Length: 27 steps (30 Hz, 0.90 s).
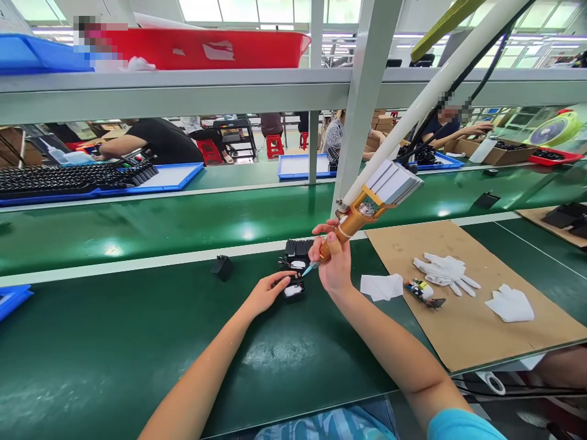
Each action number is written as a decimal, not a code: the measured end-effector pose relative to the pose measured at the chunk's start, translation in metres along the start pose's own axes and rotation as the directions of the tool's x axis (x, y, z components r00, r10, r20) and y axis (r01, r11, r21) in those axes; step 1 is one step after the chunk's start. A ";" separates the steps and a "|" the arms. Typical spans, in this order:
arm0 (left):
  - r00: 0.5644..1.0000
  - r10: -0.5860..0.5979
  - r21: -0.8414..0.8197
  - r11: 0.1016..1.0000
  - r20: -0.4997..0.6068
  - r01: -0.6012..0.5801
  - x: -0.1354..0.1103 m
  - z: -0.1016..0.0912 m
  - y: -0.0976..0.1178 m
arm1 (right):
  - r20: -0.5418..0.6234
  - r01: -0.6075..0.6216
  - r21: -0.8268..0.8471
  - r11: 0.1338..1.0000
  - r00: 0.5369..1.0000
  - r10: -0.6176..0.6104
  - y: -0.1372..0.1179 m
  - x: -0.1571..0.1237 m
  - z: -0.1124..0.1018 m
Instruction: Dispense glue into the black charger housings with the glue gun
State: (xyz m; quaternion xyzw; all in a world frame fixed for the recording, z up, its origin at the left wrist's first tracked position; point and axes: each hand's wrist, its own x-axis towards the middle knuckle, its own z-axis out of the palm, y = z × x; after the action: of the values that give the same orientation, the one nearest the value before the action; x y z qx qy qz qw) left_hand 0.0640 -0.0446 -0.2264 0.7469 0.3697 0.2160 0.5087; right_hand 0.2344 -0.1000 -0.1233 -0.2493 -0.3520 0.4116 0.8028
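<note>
My right hand point(335, 263) is wrapped round a gold-coloured glue dispensing gun point(352, 225), which hangs from a white tube. Its pale blue nozzle point(310, 269) points down and left over a small open black case point(294, 292) with a white part inside. At the left side of that case, my left hand point(270, 289) grips its edge with fingers and thumb. Just behind stands another open black case point(297, 264) with a white part and thin wires. A few closed black cases point(299, 247) are lined up beyond it.
A lone black case point(222, 267) stands to the left. On the cardboard sheet point(495, 263) at right lie white gloves point(447, 272) and a circuit board point(424, 292). A white paper piece point(381, 286) is beside it. Behind runs a green conveyor point(247, 220); a metal post point(367, 91) rises ahead.
</note>
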 end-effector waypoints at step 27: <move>0.918 0.266 0.371 0.917 -0.293 -0.147 -0.021 0.009 0.029 | 0.019 0.005 0.062 0.998 1.000 -0.006 0.001 0.001 -0.001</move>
State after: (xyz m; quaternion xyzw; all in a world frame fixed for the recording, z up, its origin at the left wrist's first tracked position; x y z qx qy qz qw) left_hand 0.0672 -0.0722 -0.2021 0.8107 0.4010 0.3267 0.2741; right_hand 0.2351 -0.0991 -0.1245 -0.2192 -0.3474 0.4225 0.8079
